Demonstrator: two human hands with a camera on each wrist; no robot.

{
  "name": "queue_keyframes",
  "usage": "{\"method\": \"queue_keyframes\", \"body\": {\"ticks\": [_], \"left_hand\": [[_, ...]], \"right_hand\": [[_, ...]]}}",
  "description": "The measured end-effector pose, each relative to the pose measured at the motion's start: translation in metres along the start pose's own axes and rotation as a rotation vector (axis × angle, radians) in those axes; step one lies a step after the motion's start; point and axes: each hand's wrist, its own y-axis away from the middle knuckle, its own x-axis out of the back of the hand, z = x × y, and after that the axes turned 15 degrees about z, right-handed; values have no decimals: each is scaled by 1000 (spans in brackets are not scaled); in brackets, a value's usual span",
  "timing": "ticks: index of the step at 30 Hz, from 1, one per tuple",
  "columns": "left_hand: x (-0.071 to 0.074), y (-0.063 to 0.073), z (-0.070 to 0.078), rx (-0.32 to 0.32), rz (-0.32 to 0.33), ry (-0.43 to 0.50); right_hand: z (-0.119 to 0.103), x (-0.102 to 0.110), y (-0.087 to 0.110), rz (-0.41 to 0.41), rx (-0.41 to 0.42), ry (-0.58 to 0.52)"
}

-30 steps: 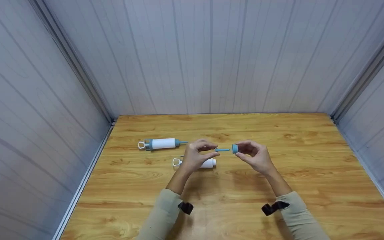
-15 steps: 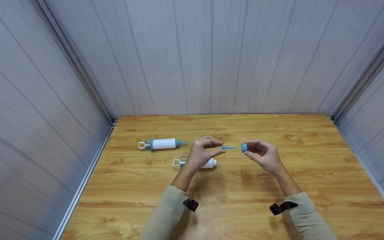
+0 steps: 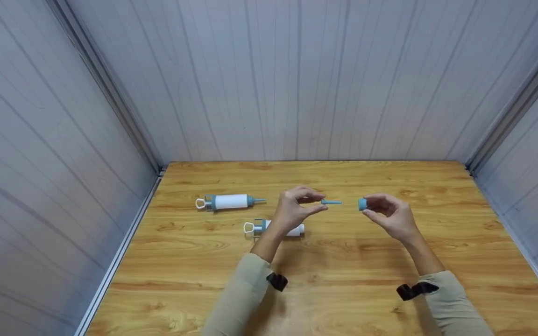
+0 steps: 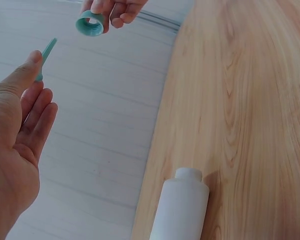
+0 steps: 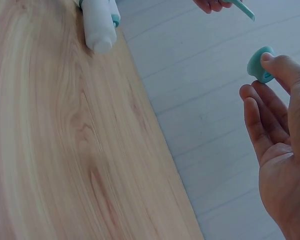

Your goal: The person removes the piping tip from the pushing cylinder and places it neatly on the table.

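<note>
My left hand (image 3: 292, 210) pinches a slim teal nozzle (image 3: 332, 202) by its wider end between thumb and fingers, the thin tip pointing right. Across a short gap, my right hand (image 3: 396, 218) holds a teal screw cap (image 3: 362, 204) with thumb and fingertips. In the left wrist view the cap (image 4: 90, 26) shows a round opening with ridges inside. Beneath the left forearm lies a white syringe-like dispenser (image 3: 296, 230) with a looped handle (image 3: 249, 227) and a bare white neck; the wrist hides part of its barrel.
A second syringe-like dispenser (image 3: 230, 201), with a teal cap and nozzle fitted, lies farther back on the left. Both rest on the wood-grain table (image 3: 343, 298). Pale panel walls (image 3: 297, 84) enclose the table's back and sides.
Both hands have moved right and slightly away, carrying the nozzle and the cap. The gap between the two parts has widened. The dispensers have stayed where they lay.
</note>
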Motion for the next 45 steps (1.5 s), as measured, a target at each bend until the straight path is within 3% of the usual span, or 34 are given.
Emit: {"method": "queue_keyframes", "body": {"ticks": [9, 17, 29, 35, 45], "left_hand": [[-14, -5, -3, 24, -31, 8], [-27, -4, -15, 59, -33, -29], [-51, 8, -39, 170, -42, -28], [-63, 16, -50, 205, -60, -51], [-78, 24, -66, 219, -88, -173]], "right_hand": [[6, 20, -2, -1, 17, 30], [14, 33, 4, 34, -68, 170], [24, 54, 14, 58, -149, 311], [32, 66, 24, 33, -183, 369], [40, 77, 36, -38, -175, 496]]}}
